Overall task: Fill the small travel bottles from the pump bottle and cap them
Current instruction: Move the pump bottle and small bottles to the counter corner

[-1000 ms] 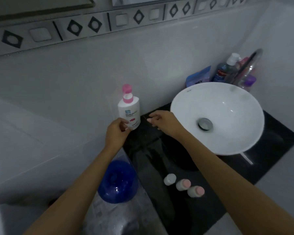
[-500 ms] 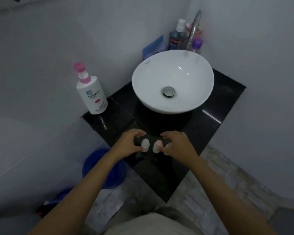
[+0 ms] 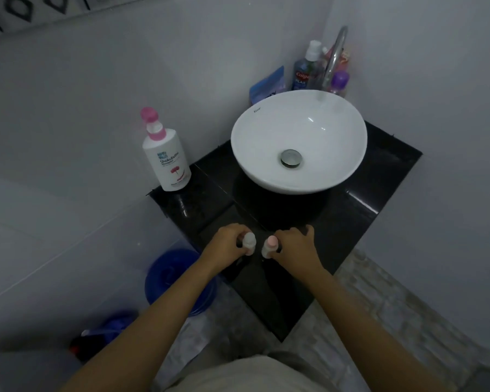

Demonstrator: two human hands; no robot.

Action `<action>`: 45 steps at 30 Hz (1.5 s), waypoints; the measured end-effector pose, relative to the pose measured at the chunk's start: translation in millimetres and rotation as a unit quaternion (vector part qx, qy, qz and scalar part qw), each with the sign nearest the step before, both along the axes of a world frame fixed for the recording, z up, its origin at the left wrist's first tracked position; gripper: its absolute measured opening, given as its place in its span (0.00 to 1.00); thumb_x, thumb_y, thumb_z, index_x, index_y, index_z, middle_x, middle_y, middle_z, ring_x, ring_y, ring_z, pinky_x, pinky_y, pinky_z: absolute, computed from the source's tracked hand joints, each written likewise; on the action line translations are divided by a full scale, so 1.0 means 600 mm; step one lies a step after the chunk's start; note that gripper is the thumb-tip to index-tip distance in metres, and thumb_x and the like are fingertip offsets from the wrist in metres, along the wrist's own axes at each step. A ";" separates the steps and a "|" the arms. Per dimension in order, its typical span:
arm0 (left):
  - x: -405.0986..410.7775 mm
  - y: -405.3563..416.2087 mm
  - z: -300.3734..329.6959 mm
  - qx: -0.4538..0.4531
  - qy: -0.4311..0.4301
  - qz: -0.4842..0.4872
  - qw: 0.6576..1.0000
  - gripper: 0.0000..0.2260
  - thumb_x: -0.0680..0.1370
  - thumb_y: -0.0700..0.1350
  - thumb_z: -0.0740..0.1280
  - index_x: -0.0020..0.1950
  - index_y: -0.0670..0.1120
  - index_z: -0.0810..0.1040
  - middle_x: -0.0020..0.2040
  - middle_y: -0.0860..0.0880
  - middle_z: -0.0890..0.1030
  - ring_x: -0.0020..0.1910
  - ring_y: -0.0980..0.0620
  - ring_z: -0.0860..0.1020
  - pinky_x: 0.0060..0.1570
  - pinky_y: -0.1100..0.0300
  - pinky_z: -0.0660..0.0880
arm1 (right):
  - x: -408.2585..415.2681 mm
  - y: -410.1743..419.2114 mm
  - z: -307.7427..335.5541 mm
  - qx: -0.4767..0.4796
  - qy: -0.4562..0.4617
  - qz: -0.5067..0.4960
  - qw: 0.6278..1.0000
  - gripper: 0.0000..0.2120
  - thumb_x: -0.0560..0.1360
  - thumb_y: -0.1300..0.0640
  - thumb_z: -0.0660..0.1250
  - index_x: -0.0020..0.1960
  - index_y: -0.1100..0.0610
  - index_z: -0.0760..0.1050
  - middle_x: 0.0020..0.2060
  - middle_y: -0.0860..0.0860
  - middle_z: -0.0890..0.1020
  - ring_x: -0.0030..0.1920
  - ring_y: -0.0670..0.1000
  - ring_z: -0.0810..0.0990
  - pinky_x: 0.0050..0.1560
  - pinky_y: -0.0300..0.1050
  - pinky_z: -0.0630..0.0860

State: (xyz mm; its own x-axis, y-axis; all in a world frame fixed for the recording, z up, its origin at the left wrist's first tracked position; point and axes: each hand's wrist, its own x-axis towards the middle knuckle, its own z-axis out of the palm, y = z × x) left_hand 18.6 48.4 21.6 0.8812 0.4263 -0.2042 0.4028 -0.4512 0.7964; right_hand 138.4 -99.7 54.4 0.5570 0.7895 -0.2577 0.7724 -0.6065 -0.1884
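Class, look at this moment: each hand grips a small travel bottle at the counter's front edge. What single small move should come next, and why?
Probably carry both bottles toward the pump bottle. The left hand grips the white-capped bottle and the right hand the pink-capped bottle, both still capped and far from the pump at the counter's back left corner.

I hold two travel bottles [image 3: 249, 242], one per hand; one pump bottle [image 3: 167, 157], one basin [image 3: 298, 141], one blue bucket [image 3: 172, 278].
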 end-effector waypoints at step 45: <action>-0.019 0.255 -0.009 0.039 -0.014 0.394 0.918 0.13 0.68 0.41 0.75 0.50 0.43 0.78 0.48 0.45 0.81 0.45 0.48 0.78 0.44 0.53 0.76 | -0.019 0.438 -0.027 0.167 0.286 -0.043 0.943 0.09 0.74 0.62 0.67 0.54 0.61 0.75 0.50 0.57 0.81 0.50 0.54 0.80 0.54 0.52 0.79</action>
